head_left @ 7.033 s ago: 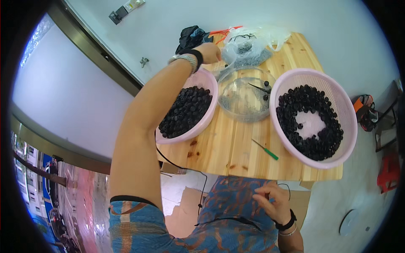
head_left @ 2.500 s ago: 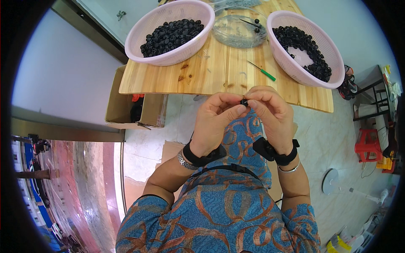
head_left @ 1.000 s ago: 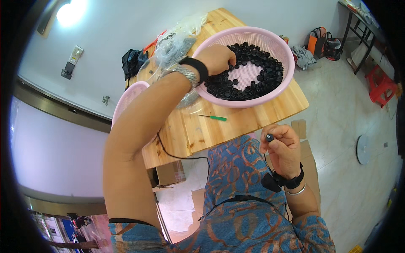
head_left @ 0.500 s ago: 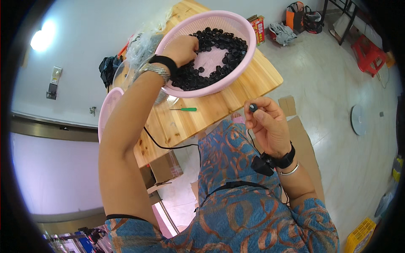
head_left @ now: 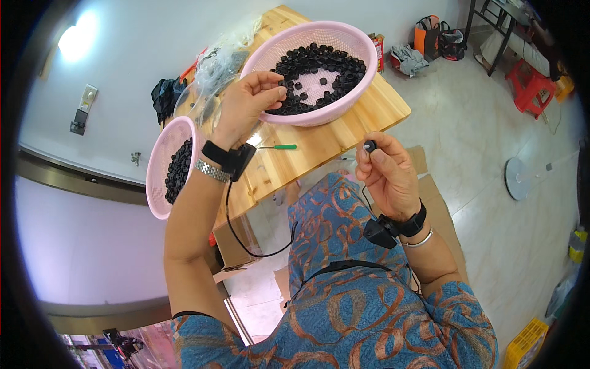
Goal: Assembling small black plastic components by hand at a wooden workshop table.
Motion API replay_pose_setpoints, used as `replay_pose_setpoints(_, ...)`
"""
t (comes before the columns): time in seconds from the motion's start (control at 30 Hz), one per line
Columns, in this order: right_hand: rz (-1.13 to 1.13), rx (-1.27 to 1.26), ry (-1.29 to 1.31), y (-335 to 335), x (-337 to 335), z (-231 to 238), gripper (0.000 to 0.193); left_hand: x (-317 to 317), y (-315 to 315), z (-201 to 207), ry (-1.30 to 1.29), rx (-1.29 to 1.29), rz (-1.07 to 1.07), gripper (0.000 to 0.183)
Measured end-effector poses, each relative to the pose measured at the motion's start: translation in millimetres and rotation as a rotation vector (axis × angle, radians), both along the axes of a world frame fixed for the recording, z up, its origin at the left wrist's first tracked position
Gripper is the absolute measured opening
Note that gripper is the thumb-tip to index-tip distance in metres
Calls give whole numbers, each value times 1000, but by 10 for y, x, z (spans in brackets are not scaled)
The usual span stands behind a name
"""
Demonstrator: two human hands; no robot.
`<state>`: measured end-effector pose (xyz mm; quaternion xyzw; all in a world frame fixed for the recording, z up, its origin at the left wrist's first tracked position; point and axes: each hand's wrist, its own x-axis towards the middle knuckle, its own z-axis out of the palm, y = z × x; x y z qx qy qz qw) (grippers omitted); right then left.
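Note:
My left hand (head_left: 251, 103) is at the near-left rim of a big pink mesh basket (head_left: 367, 80), closed in a pinch on a small round black knob-like part. Heaped inside that basket are several black parts (head_left: 319, 58) of the same kind, ringed around its bare middle. Off to the right of the table, my right hand (head_left: 393, 178) grips another small black knob (head_left: 370, 146) between thumb and fingers; a pale bit shows on its face. A green-handled screwdriver (head_left: 284, 147) lies on the wooden table (head_left: 319, 150) between the hands.
A second pink basket (head_left: 153, 178) with black parts stands at the table's left edge. Clear plastic bags (head_left: 215, 74) and a black bag (head_left: 165, 98) lie behind it. Black cables hang from my wrists. Flattened cardboard (head_left: 439, 203) and a red stool (head_left: 530, 88) are on the floor.
My left hand has lifted out of the basket and drawn back to its rim with a black part. The right hand stays nearly in place, its knob slightly turned. The second basket shows more.

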<state>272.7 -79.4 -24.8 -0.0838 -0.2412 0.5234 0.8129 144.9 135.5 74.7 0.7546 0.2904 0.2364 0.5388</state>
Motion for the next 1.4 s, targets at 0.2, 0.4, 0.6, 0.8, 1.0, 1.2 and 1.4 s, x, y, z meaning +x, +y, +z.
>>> replay_pose_setpoints(0.2, 37, 1, -35, 10, -96, 81, 24, -298, -351, -94, -199, -100, 79, 21)
replay_pose_setpoints(0.4, 112, 0, -40, 66, -174, 75, 24, -613, -771, -300, -329, -217, 61, 23)
replay_pose_setpoints(0.6, 123, -7, -39, 70, -256, 129, 26, -761, -1089, -555, -382, -342, 108, 24)
replay_pose_setpoints(0.8, 76, 30, -33, 74, -326, 161, 25, -813, -1277, -751, -467, -501, 93, 22)
replay_pose_setpoints(1.0, 77, -1, -83, 53, -334, 153, 26, -866, -1297, -801, -528, -566, 114, 22)
replay_pose_setpoints(1.2, 112, -17, -112, 61, -354, 142, 26, -930, -1323, -791, -510, -547, 107, 23)
replay_pose_setpoints(1.4, 86, -115, -241, 96, -373, 126, 25, -945, -1349, -736, -529, -507, 170, 27)
